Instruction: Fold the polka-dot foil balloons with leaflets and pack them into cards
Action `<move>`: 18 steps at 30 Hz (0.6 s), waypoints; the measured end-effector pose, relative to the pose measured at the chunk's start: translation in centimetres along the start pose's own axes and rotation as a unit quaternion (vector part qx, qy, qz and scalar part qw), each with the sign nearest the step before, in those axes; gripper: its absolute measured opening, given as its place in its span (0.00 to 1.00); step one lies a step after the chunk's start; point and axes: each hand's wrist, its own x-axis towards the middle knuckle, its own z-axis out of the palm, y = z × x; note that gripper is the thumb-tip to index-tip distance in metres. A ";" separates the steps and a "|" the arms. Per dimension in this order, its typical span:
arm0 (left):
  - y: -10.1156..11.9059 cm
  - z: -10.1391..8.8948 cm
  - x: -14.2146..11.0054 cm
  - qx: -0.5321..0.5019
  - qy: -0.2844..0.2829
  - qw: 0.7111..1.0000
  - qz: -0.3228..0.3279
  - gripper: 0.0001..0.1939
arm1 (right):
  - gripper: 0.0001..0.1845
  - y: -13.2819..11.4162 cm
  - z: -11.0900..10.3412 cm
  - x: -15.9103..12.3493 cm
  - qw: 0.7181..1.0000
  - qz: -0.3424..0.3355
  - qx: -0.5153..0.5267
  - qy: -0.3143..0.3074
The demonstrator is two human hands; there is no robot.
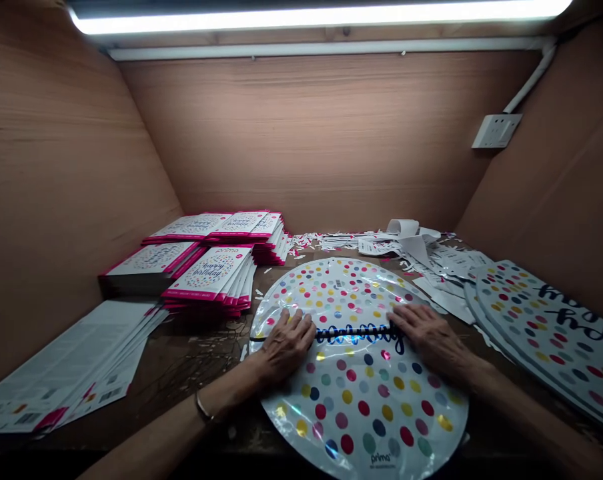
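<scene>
A flat, round foil balloon (361, 393) with coloured dots lies in front of me on the dark worktop. A dark line crosses it sideways, and blue script lettering along that line is partly cut off, as at a fold. My left hand (289, 340) lies on the balloon at the left end of the lettering, fingers stretched out and palm down. At the right end rests my right hand (426, 333), its fingers laid flat on the foil. Neither hand grips anything. The small word "prima" shows near the balloon's lower edge.
Stacked white-and-pink "happy birthday" packets (211, 273) stand at the left, with flat printed sleeves (71, 360) before them. More dotted balloons (546, 320) lie at the right. Paper strips (431, 257) litter the back. Wooden walls (321, 133) enclose three sides; a lamp (321, 17) hangs above.
</scene>
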 end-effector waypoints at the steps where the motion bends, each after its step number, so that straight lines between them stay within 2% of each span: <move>1: 0.9 -0.7 -0.3 -0.014 0.020 0.999 0.023 0.15 | 0.27 -0.3 0.6 0.0 1.000 0.014 0.010 -0.005; 3: 3.4 -2.2 -1.3 -0.049 0.051 0.990 0.124 0.20 | 0.28 -0.6 2.0 -0.5 0.998 0.051 0.029 0.002; 5: 6.7 -3.0 -2.4 -0.054 0.060 0.970 0.231 0.20 | 0.28 -0.7 3.0 -1.0 0.996 0.073 0.046 0.013; 7: 10.5 -2.4 -3.0 -0.027 0.085 0.965 0.246 0.19 | 0.28 -0.6 3.5 -1.4 0.995 0.083 0.054 0.022; 9: 14.1 -0.6 -2.7 0.013 0.133 0.968 0.213 0.18 | 0.28 -0.4 3.5 -1.3 0.994 0.087 0.057 0.027; 11: 16.6 1.5 -2.0 0.051 0.194 0.962 0.186 0.16 | 0.29 -0.3 3.3 -1.2 0.994 0.088 0.056 0.026; 13: 17.1 2.4 -1.7 0.051 0.240 0.955 0.169 0.14 | 0.29 -0.4 3.0 -0.9 0.995 0.086 0.055 0.019; 15: 15.3 1.5 -2.2 -0.009 0.213 0.960 0.181 0.14 | 0.28 -0.6 2.5 -0.8 0.995 0.079 0.053 0.008; 17: 11.9 -1.1 -3.4 -0.102 0.095 0.964 0.225 0.14 | 0.26 -1.1 2.2 -0.7 0.997 0.065 0.048 0.000; 18: 10.0 -2.7 -4.2 -0.142 0.027 0.956 0.256 0.12 | 0.25 -1.5 2.0 -0.7 0.997 0.058 0.045 -0.002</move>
